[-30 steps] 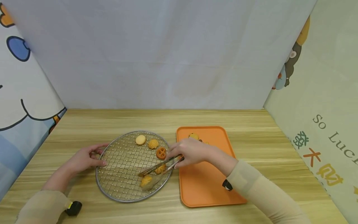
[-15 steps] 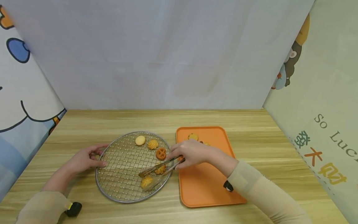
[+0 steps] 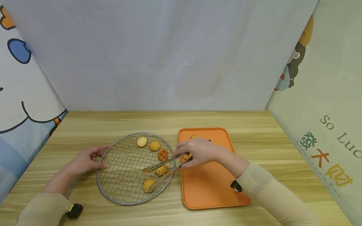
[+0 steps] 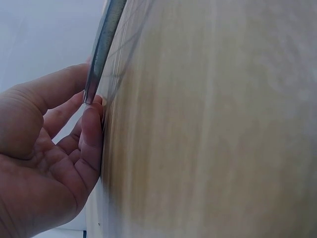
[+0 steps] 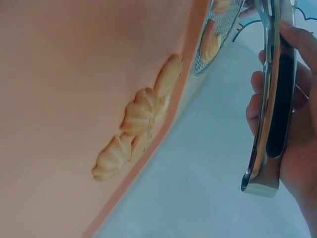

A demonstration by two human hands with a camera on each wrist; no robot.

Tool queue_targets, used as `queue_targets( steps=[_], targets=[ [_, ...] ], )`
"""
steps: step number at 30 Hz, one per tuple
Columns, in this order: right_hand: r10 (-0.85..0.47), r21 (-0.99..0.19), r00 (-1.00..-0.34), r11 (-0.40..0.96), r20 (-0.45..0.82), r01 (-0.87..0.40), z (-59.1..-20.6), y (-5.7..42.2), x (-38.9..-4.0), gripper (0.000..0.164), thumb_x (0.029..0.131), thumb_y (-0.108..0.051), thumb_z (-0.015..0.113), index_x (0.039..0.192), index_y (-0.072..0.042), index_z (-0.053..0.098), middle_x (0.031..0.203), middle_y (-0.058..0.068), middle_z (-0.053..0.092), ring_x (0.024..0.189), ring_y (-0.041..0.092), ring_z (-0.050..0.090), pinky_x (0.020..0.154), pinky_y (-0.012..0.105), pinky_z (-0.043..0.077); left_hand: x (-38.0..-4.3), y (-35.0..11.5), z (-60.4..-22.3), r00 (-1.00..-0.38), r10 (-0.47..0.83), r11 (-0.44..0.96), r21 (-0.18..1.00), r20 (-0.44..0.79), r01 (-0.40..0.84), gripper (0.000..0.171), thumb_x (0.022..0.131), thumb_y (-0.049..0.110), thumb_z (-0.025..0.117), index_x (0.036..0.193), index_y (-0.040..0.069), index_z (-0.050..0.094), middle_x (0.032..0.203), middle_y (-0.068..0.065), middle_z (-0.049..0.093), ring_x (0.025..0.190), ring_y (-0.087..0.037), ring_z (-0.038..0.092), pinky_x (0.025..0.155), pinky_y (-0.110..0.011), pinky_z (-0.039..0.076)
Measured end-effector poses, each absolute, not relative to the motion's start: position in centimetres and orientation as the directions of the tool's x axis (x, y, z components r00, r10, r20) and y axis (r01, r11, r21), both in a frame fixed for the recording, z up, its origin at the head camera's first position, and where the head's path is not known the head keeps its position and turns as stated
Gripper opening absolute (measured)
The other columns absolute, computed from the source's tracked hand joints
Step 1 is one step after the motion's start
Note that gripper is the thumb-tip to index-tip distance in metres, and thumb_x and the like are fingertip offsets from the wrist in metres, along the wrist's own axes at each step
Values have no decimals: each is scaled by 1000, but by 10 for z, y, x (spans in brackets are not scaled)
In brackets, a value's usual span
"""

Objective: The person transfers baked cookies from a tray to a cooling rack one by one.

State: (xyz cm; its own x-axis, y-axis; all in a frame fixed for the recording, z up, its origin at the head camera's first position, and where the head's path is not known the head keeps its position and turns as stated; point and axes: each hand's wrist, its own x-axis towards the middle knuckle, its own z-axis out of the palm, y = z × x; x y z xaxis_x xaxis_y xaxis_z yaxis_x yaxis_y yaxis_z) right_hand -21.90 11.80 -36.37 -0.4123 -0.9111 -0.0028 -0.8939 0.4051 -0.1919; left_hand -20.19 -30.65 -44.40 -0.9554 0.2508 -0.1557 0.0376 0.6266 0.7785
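My left hand pinches the left rim of a round wire rack between thumb and fingers. In the left wrist view, the metal rim ends at the thumb and fingertips. My right hand, over the orange tray's left side, holds metal tongs that reach across onto the rack. The tongs' arms stand spread. The lower tip is right at a ridged golden cookie, and a second ridged cookie lies between the arms. The tongs' dark grip lies along my palm in the right wrist view.
Further back on the rack lie a pretzel-shaped cookie, a swirled cookie and a smooth round cookie. Right of it stands the orange tray, with several cookies along one edge, partly behind my right hand in the head view.
The tongs' arms have spread wider, and the ridged cookie lies by the lower tip. My right hand has shifted slightly right. The left hand and rack have stayed in place.
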Motion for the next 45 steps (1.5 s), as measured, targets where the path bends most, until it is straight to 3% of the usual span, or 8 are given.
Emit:
queue_targets(
  steps=[15,28,45],
  targets=[
    [-893,-217,-440,414,91,-884,-342,151,-219,36,83,-29,71,118,-25,65,113,-9,61,85,3,57,67,22,47,-203,-306,-445,-955,254,625,780,-150,44,80,76,20,79,142,0,38,110,-18,54,75,-15,49,62,-26,43],
    [-873,-165,-457,432,173,-887,-324,185,-215,37,80,-27,74,115,-17,66,112,-2,63,90,11,63,70,30,51,-203,-307,-445,-956,249,639,768,-157,41,81,75,22,79,142,1,38,111,-18,53,75,-14,49,61,-25,42],
    [-812,-197,-502,463,297,-864,-323,231,-212,39,77,-20,78,114,-14,66,103,-4,62,71,2,50,59,25,47,-202,-310,-441,-953,258,617,786,-156,38,83,74,25,80,142,3,38,110,-18,53,76,-14,51,63,-26,45]
  ],
)
